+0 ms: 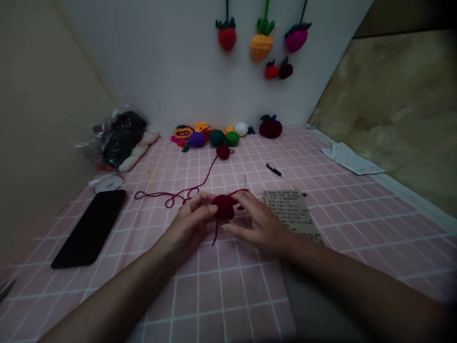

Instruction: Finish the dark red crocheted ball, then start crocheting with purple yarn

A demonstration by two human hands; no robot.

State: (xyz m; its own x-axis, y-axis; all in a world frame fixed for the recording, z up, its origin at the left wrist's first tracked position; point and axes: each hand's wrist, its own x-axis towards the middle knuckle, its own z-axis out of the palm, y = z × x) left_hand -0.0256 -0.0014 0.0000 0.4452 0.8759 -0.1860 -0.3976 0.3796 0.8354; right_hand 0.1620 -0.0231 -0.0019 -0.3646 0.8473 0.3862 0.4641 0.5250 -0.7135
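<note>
A small, rounded dark red crochet piece (224, 207) is held up over the table. My left hand (194, 216) pinches its left side, thumb in front and fingers behind. At its right edge is my right hand (262, 221), its curved fingertips around that side and the thumb just below. A strand of dark red yarn crosses my right index finger, and a short yarn tail (215, 233) hangs beneath the piece. Just beyond my right fingers a thin upright shaft (245, 180) shows; its kind is unclear. Looped yarn (171, 196) leads back to a dark red ball (223, 152).
A black phone-like slab (89, 231) lies left. Handwritten cardboard (289, 212) lies by my right forearm, a pen (274, 169) beyond it. Bagged yarn (124, 138), colourful crochet pieces (217, 138) and a dark red crochet fruit (270, 128) line the back. Papers (352, 158) lie right.
</note>
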